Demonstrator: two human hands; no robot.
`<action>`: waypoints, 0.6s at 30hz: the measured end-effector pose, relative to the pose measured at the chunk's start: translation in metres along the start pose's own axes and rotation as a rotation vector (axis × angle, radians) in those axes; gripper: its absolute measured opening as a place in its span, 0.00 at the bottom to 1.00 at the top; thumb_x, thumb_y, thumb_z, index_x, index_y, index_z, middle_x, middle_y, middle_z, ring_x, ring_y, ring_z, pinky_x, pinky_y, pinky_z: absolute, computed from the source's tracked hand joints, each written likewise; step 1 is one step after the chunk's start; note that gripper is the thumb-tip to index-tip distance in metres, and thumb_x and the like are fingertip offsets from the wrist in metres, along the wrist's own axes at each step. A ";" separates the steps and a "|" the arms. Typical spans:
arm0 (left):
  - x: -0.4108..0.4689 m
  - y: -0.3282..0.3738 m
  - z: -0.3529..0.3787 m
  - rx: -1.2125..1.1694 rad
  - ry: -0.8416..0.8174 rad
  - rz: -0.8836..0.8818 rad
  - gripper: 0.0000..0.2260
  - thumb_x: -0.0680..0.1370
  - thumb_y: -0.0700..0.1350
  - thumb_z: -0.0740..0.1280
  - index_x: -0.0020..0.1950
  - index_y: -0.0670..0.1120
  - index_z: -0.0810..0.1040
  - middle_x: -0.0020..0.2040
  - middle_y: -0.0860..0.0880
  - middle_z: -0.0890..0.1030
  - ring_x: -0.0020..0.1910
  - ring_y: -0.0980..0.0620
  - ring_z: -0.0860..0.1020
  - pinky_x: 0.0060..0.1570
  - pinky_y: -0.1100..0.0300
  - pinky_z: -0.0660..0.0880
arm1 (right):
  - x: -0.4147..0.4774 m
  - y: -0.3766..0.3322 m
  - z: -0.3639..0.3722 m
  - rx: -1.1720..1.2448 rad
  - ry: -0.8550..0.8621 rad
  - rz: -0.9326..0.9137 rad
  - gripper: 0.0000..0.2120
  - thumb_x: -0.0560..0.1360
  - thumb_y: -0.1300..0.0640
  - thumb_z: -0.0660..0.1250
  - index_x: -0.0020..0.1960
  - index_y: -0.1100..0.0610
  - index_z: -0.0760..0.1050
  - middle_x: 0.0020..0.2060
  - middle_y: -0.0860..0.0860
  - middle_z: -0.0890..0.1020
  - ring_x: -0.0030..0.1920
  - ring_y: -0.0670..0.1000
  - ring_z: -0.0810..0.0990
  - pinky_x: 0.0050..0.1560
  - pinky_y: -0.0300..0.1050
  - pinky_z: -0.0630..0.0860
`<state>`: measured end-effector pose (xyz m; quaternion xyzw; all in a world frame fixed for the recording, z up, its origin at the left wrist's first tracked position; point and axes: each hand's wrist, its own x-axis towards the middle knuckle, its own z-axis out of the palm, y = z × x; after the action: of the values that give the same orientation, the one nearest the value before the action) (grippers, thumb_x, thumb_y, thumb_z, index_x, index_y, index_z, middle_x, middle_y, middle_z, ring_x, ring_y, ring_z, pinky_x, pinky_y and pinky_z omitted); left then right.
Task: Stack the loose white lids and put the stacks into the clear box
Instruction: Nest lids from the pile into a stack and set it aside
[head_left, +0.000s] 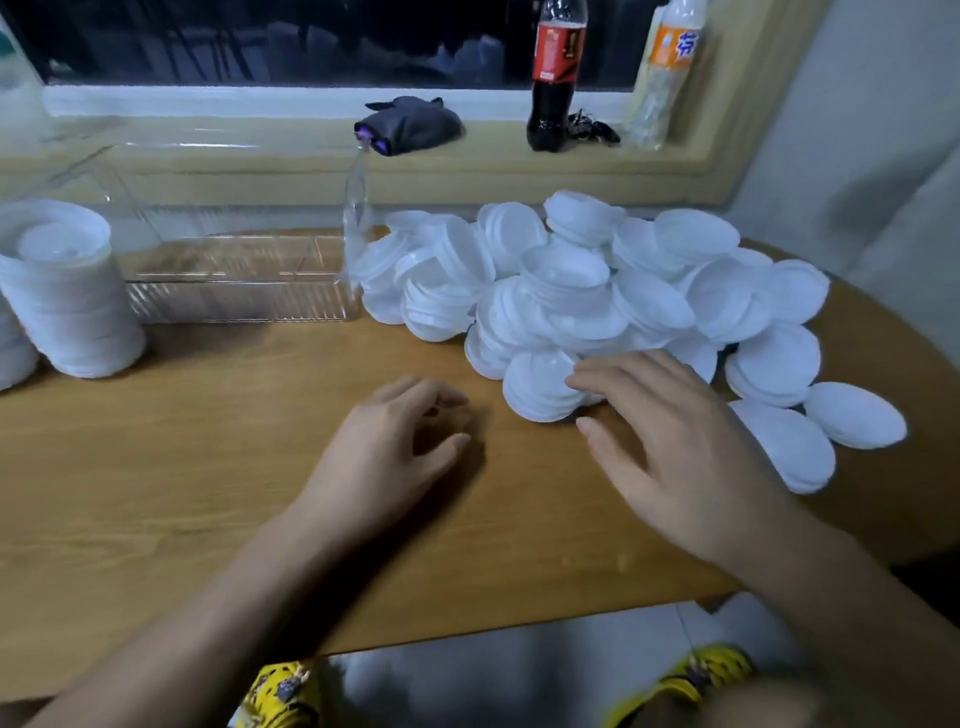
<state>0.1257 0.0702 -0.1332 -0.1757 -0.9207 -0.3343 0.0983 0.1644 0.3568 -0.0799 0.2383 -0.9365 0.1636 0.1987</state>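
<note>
A heap of loose white lids (597, 301) fills the right half of the wooden table (156, 493), from the centre of the frame out to the right edge. The lids overlap and lean on one another, and a few short nested bunches lie among them. The right hand (670, 431) is at the near edge of this heap, palm down. Its fingers are nearly straight and spread apart, its fingertips touch the nearest lid (535, 389), and its thumb points left just above the tabletop, so it grips nothing. The left hand (395, 441) is left of it, near the centre of the frame. It hovers over bare wood with loosely curled fingers that hold nothing, apart from the lids. The clear box (234, 304) stands in the left middle of the frame against the back of the table. Wood shows through its bottom, and its right end is just beside the heap. At the far left, a tall stack of white lids (67, 291) stands on the table in front of the box's left end, and part of another stack is cut off by the frame edge. Whether the tall stack touches the box cannot be told. On the window sill above are a dark bundle (410, 124), a cola bottle (556, 78) and an orange soda bottle (670, 67). Yellow patterned clothing (280, 696) shows at the bottom edge.
</note>
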 end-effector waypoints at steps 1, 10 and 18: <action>0.000 0.006 0.005 -0.006 -0.008 0.005 0.14 0.78 0.50 0.77 0.62 0.58 0.81 0.56 0.62 0.80 0.56 0.62 0.80 0.56 0.69 0.74 | -0.007 0.007 -0.004 -0.009 0.011 0.031 0.14 0.82 0.57 0.72 0.67 0.55 0.80 0.61 0.47 0.81 0.64 0.50 0.78 0.67 0.47 0.74; 0.015 0.040 0.037 -0.108 0.033 -0.107 0.27 0.70 0.63 0.80 0.64 0.61 0.73 0.57 0.65 0.75 0.55 0.65 0.78 0.51 0.71 0.72 | -0.062 0.054 -0.027 -0.104 -0.013 0.332 0.23 0.75 0.39 0.76 0.62 0.52 0.80 0.56 0.45 0.80 0.59 0.50 0.76 0.58 0.45 0.70; 0.040 0.053 0.053 -0.142 0.048 -0.158 0.41 0.64 0.70 0.82 0.67 0.59 0.66 0.60 0.59 0.82 0.58 0.57 0.82 0.57 0.49 0.82 | -0.076 0.057 -0.021 -0.322 -0.246 0.376 0.30 0.73 0.29 0.67 0.64 0.50 0.77 0.57 0.47 0.81 0.61 0.55 0.76 0.65 0.54 0.67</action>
<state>0.1065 0.1524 -0.1305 -0.1012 -0.9031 -0.4095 0.0808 0.2024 0.4419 -0.1077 0.0435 -0.9953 0.0165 0.0851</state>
